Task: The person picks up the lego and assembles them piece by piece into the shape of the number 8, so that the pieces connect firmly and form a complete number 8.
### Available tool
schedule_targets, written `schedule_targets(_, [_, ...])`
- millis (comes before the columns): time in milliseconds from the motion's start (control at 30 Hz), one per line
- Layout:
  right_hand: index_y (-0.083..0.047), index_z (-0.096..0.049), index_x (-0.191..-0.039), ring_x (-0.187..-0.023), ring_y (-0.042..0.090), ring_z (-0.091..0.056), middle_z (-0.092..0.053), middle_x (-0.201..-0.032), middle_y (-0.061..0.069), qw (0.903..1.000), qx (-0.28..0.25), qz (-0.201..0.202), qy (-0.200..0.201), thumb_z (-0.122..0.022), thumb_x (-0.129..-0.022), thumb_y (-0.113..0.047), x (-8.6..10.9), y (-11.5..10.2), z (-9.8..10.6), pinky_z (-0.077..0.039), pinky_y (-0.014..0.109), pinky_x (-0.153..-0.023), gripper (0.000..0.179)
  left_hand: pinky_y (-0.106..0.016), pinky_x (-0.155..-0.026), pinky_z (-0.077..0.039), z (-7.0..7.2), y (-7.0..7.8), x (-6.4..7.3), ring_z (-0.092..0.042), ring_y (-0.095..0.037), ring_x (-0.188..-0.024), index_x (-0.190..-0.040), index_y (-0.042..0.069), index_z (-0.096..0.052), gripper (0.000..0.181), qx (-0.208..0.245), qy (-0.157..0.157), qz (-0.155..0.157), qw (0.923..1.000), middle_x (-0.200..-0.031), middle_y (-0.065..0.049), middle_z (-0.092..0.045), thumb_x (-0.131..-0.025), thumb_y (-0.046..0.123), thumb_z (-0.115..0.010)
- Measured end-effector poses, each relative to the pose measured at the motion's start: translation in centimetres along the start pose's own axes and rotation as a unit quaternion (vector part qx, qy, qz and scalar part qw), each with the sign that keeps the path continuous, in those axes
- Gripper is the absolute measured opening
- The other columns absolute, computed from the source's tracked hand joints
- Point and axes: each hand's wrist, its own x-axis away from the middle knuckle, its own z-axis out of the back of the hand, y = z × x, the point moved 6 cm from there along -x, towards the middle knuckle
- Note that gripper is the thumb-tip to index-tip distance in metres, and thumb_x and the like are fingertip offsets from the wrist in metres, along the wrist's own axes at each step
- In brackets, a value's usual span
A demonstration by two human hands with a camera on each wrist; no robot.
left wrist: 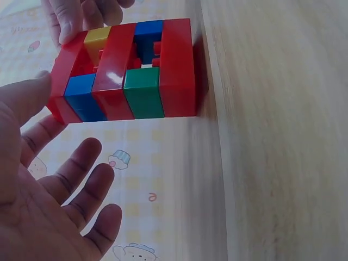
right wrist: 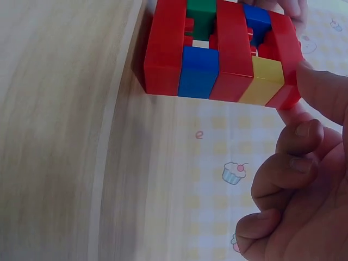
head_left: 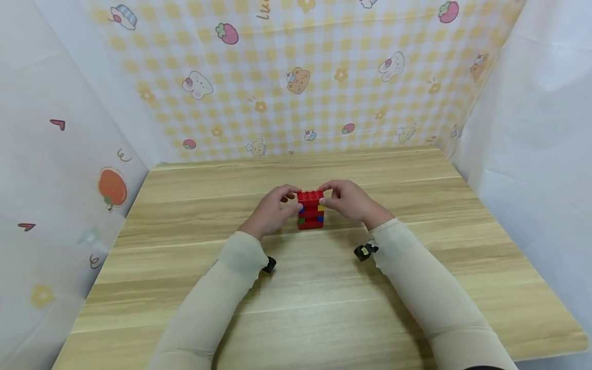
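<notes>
A small tower of toy building bricks stands on the wooden table, its studs showing on top. From the bottom up come a red brick [left wrist: 178, 70], a green brick [left wrist: 144, 92] opposite a blue brick [right wrist: 199, 72], a middle red brick [right wrist: 232, 54], a blue brick [left wrist: 85, 98] opposite a yellow brick [right wrist: 262, 81], and the top red brick [head_left: 310, 197]. Gaps show between the paired bricks. My left hand [head_left: 273, 210] pinches the left end of the top red brick between thumb and index finger. At its right end, my right hand [head_left: 350, 200] pinches the same brick, other fingers curled.
The wooden table [head_left: 305, 298] spreads around the tower. Behind it hangs a yellow checked cloth [head_left: 277, 92] with cartoon prints, and white cloth [head_left: 541, 128] lines the sides. Small black wrist devices [head_left: 363, 252] show beneath both light sleeves [head_left: 416, 277].
</notes>
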Motion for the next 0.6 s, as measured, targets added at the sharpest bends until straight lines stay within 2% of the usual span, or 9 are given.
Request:
schedule_targets(100, [-0.012,-0.069,-0.131,-0.061,0.02,-0.047,-0.051,-0.073,0.004,1.0,0.0,-0.003,-0.003,-0.07,-0.104,-0.026,-0.3,0.1,0.0,-0.04,0.031,-0.057,0.031,-0.057,-0.108,-0.047,-0.1,0.1,0.1,-0.048,-0.032,-0.136,-0.153,0.027,-0.051,0.055,-0.025,-0.004,-0.003,0.9997,-0.147,-0.007,-0.053,-0.102,0.032,-0.072])
schedule_targets(233, [-0.012,-0.069,-0.129,-0.062,0.02,-0.047,-0.052,-0.075,0.004,0.9999,-0.003,-0.015,-0.007,-0.067,-0.105,-0.027,-0.4,0.3,-0.1,-0.041,0.031,-0.057,0.028,-0.057,-0.109,-0.048,-0.2,0.3,0.4,-0.047,-0.034,-0.139,-0.159,0.028,-0.043,0.068,-0.056,-0.011,-0.012,0.9983,-0.152,-0.01,-0.049,-0.099,0.029,-0.076])
schedule_targets(367, [-0.011,-0.07,-0.126,-0.063,0.019,-0.047,-0.052,-0.077,0.004,0.9992,-0.01,-0.033,-0.019,-0.065,-0.106,-0.027,-0.5,0.8,-0.3,-0.04,0.031,-0.058,0.026,-0.057,-0.111,-0.047,-0.6,0.4,0.5,-0.048,-0.034,-0.139,-0.159,0.03,-0.043,0.072,-0.083,-0.016,-0.019,0.9963,-0.152,-0.01,-0.048,-0.096,0.028,-0.08])
schedule_targets(600, [-0.009,-0.07,-0.125,-0.067,0.019,-0.046,-0.051,-0.079,0.003,0.9985,-0.012,-0.042,-0.033,-0.061,-0.108,-0.027,-0.8,1.6,-0.9,-0.041,0.033,-0.062,0.027,-0.057,-0.113,-0.046,-1.2,-0.2,0.3,-0.048,-0.031,-0.137,-0.158,0.035,-0.044,0.078,-0.133,-0.016,0.0,0.991,-0.151,-0.008,-0.05,-0.091,0.029,-0.085])
